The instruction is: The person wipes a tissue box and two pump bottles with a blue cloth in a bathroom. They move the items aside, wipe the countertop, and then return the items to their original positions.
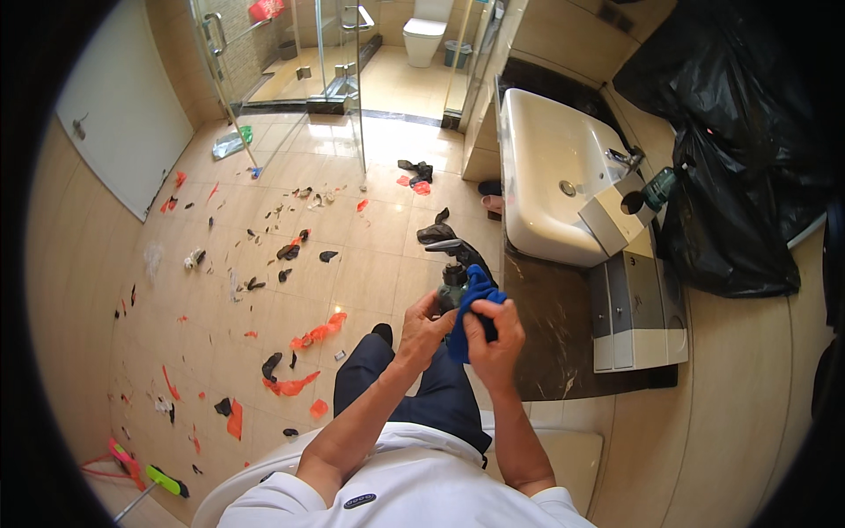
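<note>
My left hand (422, 330) grips a dark green pump bottle (451, 294) by its side, in front of my body. The bottle's black collar and pump head (445, 247) point up, and its lower part is hidden by my hands. In my right hand (496, 336) is a bunched blue cloth (476, 310), pressed against the right side of the bottle. To the right of my hands lies the dark marble countertop (548, 330), which carries a white washbasin (538, 165).
A grey drawer box (634, 317), a tissue box (614, 214) and another green bottle (660, 185) stand by the basin. Black plastic (733, 198) hangs on the right. Red and black scraps (317, 330) litter the tiles. A green broom (165, 480) and glass door (317, 145) are left.
</note>
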Demonstrator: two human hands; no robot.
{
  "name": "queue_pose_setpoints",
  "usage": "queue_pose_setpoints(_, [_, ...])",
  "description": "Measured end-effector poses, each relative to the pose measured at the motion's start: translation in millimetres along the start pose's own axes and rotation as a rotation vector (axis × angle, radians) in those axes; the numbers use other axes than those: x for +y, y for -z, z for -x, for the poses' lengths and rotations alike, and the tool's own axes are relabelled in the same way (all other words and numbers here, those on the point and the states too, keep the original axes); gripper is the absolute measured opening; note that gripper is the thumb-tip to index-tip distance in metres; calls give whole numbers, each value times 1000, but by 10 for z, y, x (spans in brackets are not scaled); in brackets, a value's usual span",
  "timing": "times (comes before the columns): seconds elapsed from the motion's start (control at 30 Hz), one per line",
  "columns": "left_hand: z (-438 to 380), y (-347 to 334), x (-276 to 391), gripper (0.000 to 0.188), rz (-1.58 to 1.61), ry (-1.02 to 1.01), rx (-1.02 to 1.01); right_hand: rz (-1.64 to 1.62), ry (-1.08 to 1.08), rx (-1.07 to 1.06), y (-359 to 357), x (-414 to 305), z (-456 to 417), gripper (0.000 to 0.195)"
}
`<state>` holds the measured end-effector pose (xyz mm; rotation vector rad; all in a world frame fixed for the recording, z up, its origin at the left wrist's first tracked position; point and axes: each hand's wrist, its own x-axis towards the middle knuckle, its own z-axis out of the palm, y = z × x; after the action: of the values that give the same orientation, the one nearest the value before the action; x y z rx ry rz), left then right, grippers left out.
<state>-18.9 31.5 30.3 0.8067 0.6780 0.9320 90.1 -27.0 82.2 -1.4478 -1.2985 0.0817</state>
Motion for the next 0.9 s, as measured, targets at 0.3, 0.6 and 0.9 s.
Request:
queue_pose_setpoints(0.3, [205,177,113,42,13,22,-57,-49,-123,-118,-146,-7,-169,12])
queue_pose_setpoints(0.6, [214,332,116,42,-150,-6,-53,-82,-98,-154,-313,61,-169,17])
queue_pose_setpoints(0.9, [187,335,175,66,111,-45,-71,-53,-104,-154,-227,-46,-10,17])
